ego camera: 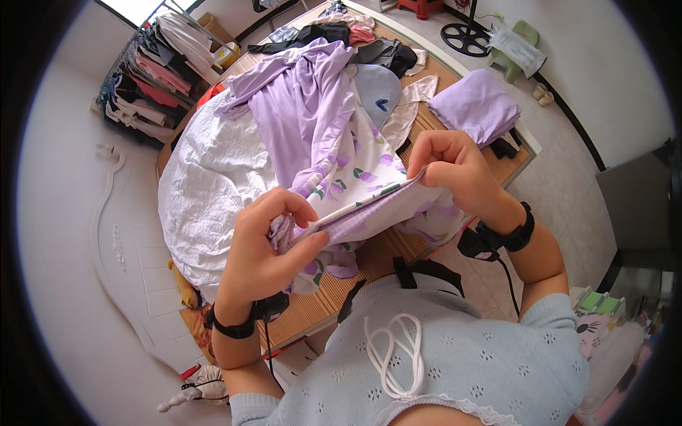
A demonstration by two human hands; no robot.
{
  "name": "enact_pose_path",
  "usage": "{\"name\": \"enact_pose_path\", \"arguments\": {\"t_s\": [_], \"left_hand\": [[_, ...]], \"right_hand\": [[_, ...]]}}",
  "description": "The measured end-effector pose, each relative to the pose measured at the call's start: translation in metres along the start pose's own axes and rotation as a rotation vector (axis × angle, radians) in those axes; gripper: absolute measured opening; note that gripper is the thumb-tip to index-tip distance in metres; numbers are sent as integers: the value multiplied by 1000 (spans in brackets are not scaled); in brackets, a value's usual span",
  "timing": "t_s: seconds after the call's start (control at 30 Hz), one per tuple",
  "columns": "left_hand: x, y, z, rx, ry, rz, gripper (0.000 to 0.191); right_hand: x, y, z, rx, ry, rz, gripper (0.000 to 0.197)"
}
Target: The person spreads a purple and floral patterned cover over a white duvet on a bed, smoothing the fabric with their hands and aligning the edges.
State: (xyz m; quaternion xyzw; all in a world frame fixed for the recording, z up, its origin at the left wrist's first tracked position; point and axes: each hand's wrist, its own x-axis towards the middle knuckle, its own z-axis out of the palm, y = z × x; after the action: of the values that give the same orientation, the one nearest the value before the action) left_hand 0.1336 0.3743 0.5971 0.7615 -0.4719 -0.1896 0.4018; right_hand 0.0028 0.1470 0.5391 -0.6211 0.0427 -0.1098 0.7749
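Between my hands stretches the edge of a white fabric cover printed with purple flowers and green leaves. My left hand grips one end of the edge between thumb and fingers, with a bunch of the cloth in the palm. At the other end, my right hand pinches the edge between thumb and forefinger. A lilac checked inner side shows along the edge. Plain lilac cloth lies rumpled beyond the hands. Under it, to the left, spreads a crinkled white quilt.
A folded lilac cloth rests near the right edge of the slatted mat. Dark clothes and a pale blue piece lie at the back. A clothes rack stands at far left, a green stool at far right.
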Motion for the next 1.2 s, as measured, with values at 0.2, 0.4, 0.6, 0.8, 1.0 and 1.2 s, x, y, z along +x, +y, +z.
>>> {"name": "enact_pose_path", "arguments": {"t_s": [0.2, 0.4, 0.6, 0.8, 1.0, 1.2], "left_hand": [[0, -1, 0, -9, 107, -124, 11], [3, -3, -3, -144, 74, -175, 11], [8, -7, -1, -257, 129, -171, 10], [1, 6, -3, -158, -14, 72, 14], [-5, 10, 1, 77, -7, 104, 16], [-8, 4, 1, 171, -73, 79, 13]], "right_hand": [[-5, -15, 3, -172, -143, -82, 7], [-4, -5, 2, -570, -228, -441, 10], [-9, -11, 4, -475, -216, -337, 13], [-8, -11, 3, -448, -34, -200, 20], [-9, -8, 1, -421, -19, -192, 19], [-9, -5, -1, -402, -57, -235, 17]]}}
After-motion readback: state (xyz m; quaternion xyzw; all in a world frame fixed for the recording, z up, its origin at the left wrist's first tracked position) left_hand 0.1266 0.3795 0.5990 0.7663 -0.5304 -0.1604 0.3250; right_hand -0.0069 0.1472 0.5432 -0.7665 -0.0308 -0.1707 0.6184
